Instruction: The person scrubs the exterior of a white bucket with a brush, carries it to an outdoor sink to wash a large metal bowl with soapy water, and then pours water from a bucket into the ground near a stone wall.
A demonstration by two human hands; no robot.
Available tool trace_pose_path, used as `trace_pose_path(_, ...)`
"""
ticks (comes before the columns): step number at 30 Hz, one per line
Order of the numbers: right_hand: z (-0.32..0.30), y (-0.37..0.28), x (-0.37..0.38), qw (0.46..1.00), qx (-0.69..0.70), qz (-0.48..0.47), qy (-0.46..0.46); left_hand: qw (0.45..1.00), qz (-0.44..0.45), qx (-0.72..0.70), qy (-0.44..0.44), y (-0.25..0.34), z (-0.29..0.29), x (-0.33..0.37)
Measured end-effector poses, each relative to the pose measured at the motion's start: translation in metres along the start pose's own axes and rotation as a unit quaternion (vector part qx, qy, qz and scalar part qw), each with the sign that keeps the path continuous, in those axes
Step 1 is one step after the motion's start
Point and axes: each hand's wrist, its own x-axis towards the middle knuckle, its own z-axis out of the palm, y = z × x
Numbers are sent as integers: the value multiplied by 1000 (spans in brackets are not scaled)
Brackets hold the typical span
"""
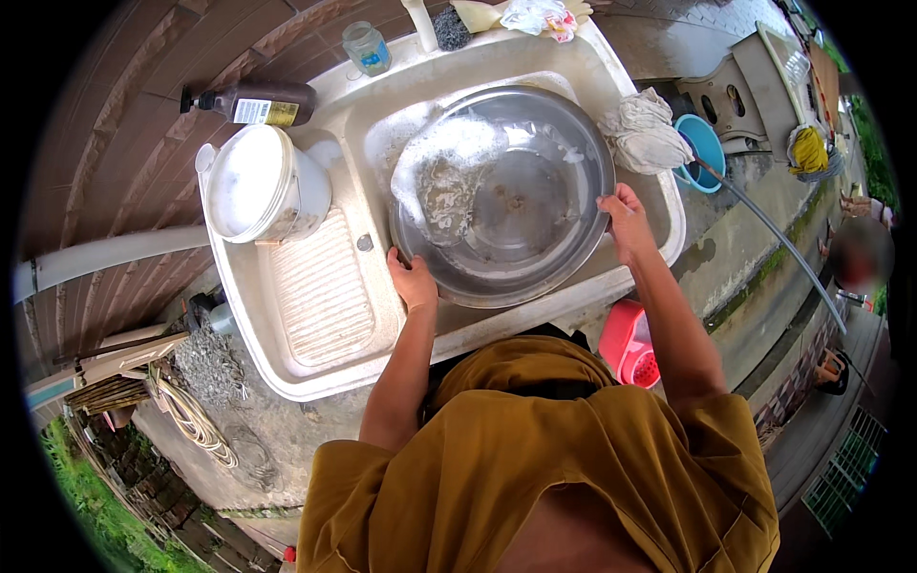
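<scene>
A wide metal basin [516, 277] rests tilted in the right-hand bowl of a stone-coloured sink [287, 374]. Cloudy water and white suds [449, 158] lie in it, the foam gathered toward its left side. My left hand [413, 279] grips the basin's near left rim, fingers curled over the edge. On the right rim my right hand [626, 222] is closed, thumb on the inner side. Parts of the fingers of both hands are hidden behind the rim.
A white bucket [308, 196] stands on the ribbed drainboard, with a brown pump bottle [263, 102] behind it. A glass jar [366, 48], a steel scourer [450, 29] and a grey cloth [645, 134] sit along the sink's edge. A pink basket [626, 334] is below. Another person [864, 250] is far right.
</scene>
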Motion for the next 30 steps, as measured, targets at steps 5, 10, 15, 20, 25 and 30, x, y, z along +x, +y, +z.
trace_pose_path(5, 4, -41, -36, 998, -28, -47, -36, 996, -14, -92, -7, 52, -32, -8)
trace_pose_path(10, 24, -89, -85, 991, -8, -118, -62, 985, -62, -161, -19, 101, -85, -20)
trace_pose_path(15, 58, -139, -117, 978, -1, -180, -103, 969, -91, -228, -19, 156, -136, -33)
trace_pose_path(20, 111, -189, -138, 956, -14, -251, -151, 962, -34, -269, -9, 190, -182, -28)
trace_pose_path(25, 175, -232, -137, 921, -65, -332, -192, 951, -31, -308, -17, 205, -210, -7)
trace_pose_path(30, 245, -256, -112, 881, -131, -386, -240, 943, -31, -332, 0, 178, -219, 32)
